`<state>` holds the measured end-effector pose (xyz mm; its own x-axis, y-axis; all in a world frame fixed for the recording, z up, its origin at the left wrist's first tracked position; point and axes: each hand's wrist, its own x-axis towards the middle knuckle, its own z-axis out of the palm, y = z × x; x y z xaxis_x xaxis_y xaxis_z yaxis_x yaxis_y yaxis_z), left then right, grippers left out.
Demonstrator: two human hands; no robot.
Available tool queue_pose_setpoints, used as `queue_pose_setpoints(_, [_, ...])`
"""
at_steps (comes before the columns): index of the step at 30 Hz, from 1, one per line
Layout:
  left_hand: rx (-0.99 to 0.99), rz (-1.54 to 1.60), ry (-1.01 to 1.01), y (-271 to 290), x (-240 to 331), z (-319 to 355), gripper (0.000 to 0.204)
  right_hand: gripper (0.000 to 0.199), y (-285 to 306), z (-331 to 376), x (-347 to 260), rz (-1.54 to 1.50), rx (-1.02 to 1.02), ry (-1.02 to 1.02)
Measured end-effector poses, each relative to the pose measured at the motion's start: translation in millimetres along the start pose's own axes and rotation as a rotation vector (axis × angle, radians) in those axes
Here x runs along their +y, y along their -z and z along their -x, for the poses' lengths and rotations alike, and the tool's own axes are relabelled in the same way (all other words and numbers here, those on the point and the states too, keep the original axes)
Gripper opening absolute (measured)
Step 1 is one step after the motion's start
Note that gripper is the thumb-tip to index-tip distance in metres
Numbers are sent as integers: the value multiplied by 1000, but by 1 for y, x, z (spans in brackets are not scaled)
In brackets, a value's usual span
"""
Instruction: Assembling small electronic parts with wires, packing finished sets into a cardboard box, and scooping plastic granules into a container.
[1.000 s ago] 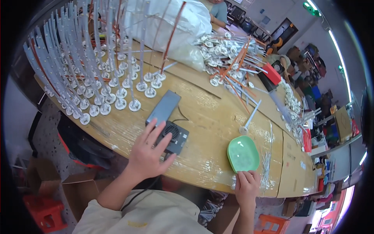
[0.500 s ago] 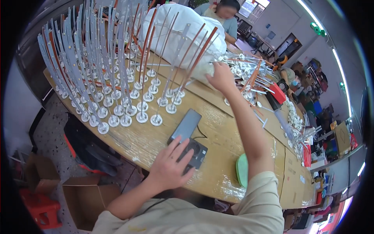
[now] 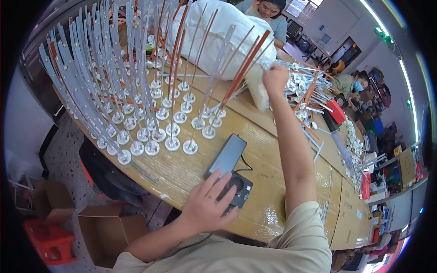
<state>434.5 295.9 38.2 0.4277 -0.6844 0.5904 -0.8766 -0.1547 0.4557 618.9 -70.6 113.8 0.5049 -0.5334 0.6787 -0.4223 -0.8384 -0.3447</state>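
My left hand [image 3: 207,205] lies with fingers spread over the near edge of a black box with a round grille [image 3: 237,187], its fingertips close to a dark grey rectangular block [image 3: 228,154]. Across the table, my right hand [image 3: 276,81] is closed beside the hanging flap of a large white plastic bag [image 3: 218,38]. What its fingers hold is hidden from here. Right beside this hand lies a heap of white round bases with thin strips [image 3: 300,86]. To the left, many clear and orange strips stand upright on round white bases [image 3: 190,146].
A red box [image 3: 336,111] and a pile of small white parts [image 3: 353,145] lie along the table's right side. Two people [image 3: 268,20] work at the far side. An open cardboard box [image 3: 111,234] and a red stool [image 3: 50,241] stand on the floor at left.
My right hand has moved slightly farther away, along the bag's edge; the bag's flap now hangs lower beside it. My left hand stays over the black box. The whole view has shifted a little.
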Motion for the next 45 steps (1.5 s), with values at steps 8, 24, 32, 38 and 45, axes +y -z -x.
queue_pose_setpoints(8, [38,-2,-10,-3,8,-1,46,22,110,30,24,-537,209,-142])
queue_pose_setpoints(24, [121,723,312,-30,77,-123,31,17,289,227,-3,-61,218,620])
queue_pose_setpoints(32, [182,576,324,-22,70,-129,36,17,310,216,3,-609,-120,-2])
queue_pose_setpoints(38, [-44,412,223,-23,64,-150,32,12,313,194,11,-789,-397,-193])
queue_pose_setpoints(45, [55,618,140,-27,56,-147,17,13,316,180,26,-838,-455,-420])
